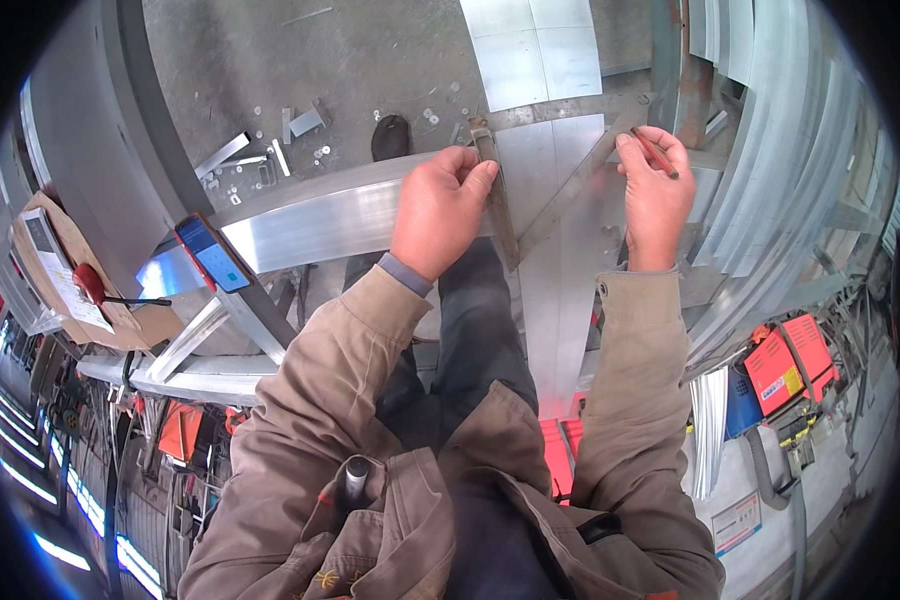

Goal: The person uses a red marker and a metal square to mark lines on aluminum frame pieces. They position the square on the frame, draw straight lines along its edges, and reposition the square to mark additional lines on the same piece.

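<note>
My left hand (440, 205) presses on the steel blade of a metal try square (500, 205) laid across a shiny aluminium strip (320, 225). The square's other arm (570, 190) runs diagonally up to the right toward my right hand. My right hand (655, 195) pinches a red pencil (655, 152) between thumb and fingers, its tip near the end of that arm, over a second upright aluminium sheet (560, 300). Both sleeves are tan work jacket.
A phone with a blue screen (210, 255) lies on the strip's left end. Small metal offcuts and screws (270, 155) litter the concrete floor. A cardboard sheet with a red-handled tool (90, 285) sits at left. Orange boxes (785, 365) and stacked metal strips (770, 150) stand at right.
</note>
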A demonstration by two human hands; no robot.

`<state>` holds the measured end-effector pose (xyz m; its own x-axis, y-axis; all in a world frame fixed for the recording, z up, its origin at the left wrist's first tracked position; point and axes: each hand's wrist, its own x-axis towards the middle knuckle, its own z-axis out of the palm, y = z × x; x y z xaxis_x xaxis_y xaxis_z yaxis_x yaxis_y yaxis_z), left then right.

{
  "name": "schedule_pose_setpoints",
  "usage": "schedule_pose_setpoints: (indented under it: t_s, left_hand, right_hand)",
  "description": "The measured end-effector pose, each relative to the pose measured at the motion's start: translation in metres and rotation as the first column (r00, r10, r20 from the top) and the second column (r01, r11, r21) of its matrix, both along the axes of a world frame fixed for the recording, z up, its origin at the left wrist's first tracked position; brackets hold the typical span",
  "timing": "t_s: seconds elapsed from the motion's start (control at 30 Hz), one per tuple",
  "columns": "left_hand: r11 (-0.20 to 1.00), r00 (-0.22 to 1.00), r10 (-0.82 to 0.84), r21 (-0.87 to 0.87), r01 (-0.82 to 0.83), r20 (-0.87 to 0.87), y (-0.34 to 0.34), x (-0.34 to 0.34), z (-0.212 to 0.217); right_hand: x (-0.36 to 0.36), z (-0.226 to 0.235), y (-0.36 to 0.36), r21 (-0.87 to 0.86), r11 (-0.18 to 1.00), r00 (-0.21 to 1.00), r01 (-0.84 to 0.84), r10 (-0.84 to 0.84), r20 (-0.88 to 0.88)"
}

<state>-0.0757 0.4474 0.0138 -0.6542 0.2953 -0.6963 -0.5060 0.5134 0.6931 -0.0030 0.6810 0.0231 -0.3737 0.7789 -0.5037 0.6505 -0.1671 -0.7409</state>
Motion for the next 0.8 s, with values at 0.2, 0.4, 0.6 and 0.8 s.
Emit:
schedule_pose_setpoints:
  t_s: [0.2,0.4,0.6,0.8]
  left_hand:
    - [0.995,0.993,0.086,0.043,-0.090,0.085,0.0017,0.0021,0.0014]
    - [0.993,0.988,0.095,0.053,-0.102,0.123,0.0022,0.0009,0.0025]
    - [0.982,0.979,0.178,0.054,-0.183,0.095,0.0060,0.0036,0.0036]
    - [0.986,0.984,0.163,0.025,-0.165,0.078,0.0066,0.0037,0.0018]
  right_hand:
    - [0.0012,0.0009,-0.0029,-0.017,1.000,0.999,0.025,-0.026,-0.038]
    - [0.0046,-0.0049,-0.0029,-0.025,0.999,0.997,0.032,-0.034,-0.071]
    - [0.0031,-0.0036,-0.0038,-0.019,0.999,0.997,0.034,-0.035,-0.072]
    - [0.0027,-0.0036,-0.0042,-0.010,1.000,0.997,0.022,-0.023,-0.070]
